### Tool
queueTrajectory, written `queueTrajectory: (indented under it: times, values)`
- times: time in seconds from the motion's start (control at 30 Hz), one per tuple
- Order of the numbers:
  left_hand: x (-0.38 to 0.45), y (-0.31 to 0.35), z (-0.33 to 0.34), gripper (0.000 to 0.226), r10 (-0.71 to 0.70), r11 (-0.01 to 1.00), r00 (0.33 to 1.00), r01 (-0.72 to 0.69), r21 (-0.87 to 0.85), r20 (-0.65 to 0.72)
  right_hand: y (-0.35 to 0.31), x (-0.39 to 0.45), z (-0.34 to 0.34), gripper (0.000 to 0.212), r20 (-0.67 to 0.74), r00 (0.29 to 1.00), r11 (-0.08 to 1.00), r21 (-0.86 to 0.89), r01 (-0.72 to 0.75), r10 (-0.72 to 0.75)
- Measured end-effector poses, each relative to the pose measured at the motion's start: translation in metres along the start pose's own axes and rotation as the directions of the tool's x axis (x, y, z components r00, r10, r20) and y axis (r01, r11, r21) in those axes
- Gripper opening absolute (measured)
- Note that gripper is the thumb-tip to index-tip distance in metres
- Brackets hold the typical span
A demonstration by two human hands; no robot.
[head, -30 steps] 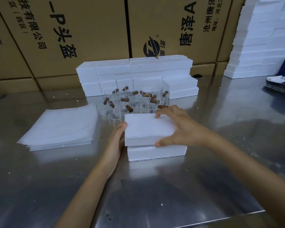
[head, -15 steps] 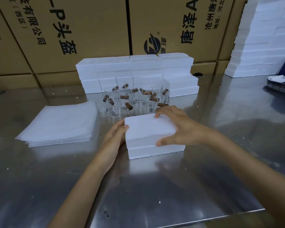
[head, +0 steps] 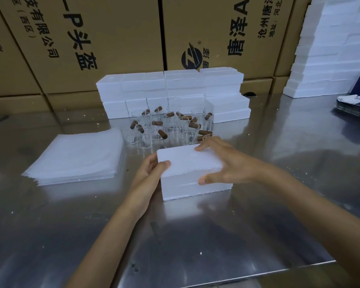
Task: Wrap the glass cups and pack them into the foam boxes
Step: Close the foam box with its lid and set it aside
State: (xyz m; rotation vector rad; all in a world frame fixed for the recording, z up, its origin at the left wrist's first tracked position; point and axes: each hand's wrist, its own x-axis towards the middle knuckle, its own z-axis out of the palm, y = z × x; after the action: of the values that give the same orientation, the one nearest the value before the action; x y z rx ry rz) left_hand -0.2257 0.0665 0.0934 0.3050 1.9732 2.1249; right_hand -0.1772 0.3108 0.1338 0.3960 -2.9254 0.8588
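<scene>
At centre of steel table (head: 279,163): white foam box (head: 187,173), lid on, between our hands. Our left hand (head: 150,173) grips its left end, thumb curled onto lid. Our right hand (head: 227,163) spread over right side, fingertips on far edge, thumb against front face. Just behind: glass cups (head: 168,127) with brown handles, clustered. Left: wrapping sheets (head: 77,156), stacked. Further back: foam box stack (head: 175,90), cardboard cartons (head: 112,38).

The foam box (head: 192,173) hides its contents (lid on); right-edge white foam stack (head: 333,48) is cut off.
</scene>
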Motion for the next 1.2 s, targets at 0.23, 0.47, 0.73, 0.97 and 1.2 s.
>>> queueTrajectory:
  times: [0.23,0.47,0.73,0.97,1.2]
  values:
    - [0.0,0.005,-0.002,0.025,-0.059,0.997,0.997,0.057,0.047,0.044,-0.004,-0.015,0.001,0.069,-0.222,0.964,0.982,0.149,-0.114,0.146]
    - [0.0,0.021,0.002,0.055,-0.099,0.975,0.993,0.109,0.196,-0.065,0.002,-0.039,0.022,0.069,-0.3,0.746,0.786,0.413,-0.46,0.594]
    - [-0.006,0.029,-0.005,0.035,-0.056,0.989,0.992,0.071,0.129,-0.114,-0.007,-0.038,0.02,0.039,0.019,0.832,0.405,0.867,-0.29,0.555]
    - [-0.008,0.049,-0.019,0.044,0.053,0.998,0.964,-0.043,0.046,-0.262,-0.051,-0.004,0.017,0.042,0.051,0.863,0.222,0.957,-0.186,0.503]
    - [-0.009,0.052,-0.024,0.081,-0.104,0.866,0.99,0.045,-0.498,-0.091,-0.09,0.049,0.039,0.032,-0.069,0.852,0.154,0.988,-0.014,0.519]
